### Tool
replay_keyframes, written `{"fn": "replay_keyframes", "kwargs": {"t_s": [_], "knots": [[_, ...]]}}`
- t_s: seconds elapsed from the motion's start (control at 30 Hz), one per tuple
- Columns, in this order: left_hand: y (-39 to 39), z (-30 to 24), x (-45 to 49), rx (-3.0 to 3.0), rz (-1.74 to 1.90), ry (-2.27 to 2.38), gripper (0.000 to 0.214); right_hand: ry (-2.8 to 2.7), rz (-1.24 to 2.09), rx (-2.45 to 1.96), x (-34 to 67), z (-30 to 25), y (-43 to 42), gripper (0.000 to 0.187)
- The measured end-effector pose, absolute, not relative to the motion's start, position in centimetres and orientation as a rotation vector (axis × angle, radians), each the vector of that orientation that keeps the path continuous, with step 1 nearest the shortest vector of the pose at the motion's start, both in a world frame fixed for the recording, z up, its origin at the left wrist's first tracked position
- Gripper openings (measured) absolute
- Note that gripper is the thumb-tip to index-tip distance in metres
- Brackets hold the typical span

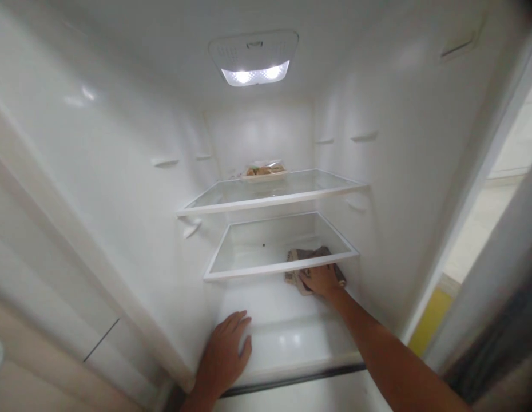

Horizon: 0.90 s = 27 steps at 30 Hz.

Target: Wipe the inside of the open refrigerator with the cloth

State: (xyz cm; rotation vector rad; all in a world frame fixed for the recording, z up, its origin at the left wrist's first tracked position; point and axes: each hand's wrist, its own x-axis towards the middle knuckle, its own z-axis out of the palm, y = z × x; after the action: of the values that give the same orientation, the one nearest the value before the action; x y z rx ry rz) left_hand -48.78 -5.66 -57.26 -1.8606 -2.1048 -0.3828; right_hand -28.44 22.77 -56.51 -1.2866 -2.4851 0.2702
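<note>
I look into an open white fridge. My right hand (pixel 320 280) reaches in under the lower glass shelf (pixel 266 269) and presses down on a crumpled brown cloth (pixel 306 257) that lies on the fridge floor at the right. Its fingers are curled over the cloth. My left hand (pixel 225 355) lies flat with fingers stretched out on the white floor surface (pixel 283 337) near the front left edge, holding nothing.
An upper glass shelf (pixel 270 197) carries a wrapped tray of food (pixel 263 170) at the back. A small dark speck (pixel 263 246) sits on the lower shelf. A lamp (pixel 255 73) glows in the ceiling. The fridge walls close in left and right.
</note>
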Motion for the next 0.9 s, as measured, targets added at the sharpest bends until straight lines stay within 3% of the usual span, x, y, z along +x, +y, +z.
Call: {"fn": "replay_keyframes", "kwargs": {"t_s": [0.5, 0.9], "knots": [[-5.2, -56.3, -48.5, -1.857, -0.365, -2.108, 0.038, -2.492, 0.274, -1.295, -19.9, -56.0, 8.0, 0.057], [-5.1, -57.5, -49.4, -1.833, -0.380, -1.988, 0.036, -2.521, 0.358, -1.478, -24.6, -54.8, 15.6, 0.072]]}}
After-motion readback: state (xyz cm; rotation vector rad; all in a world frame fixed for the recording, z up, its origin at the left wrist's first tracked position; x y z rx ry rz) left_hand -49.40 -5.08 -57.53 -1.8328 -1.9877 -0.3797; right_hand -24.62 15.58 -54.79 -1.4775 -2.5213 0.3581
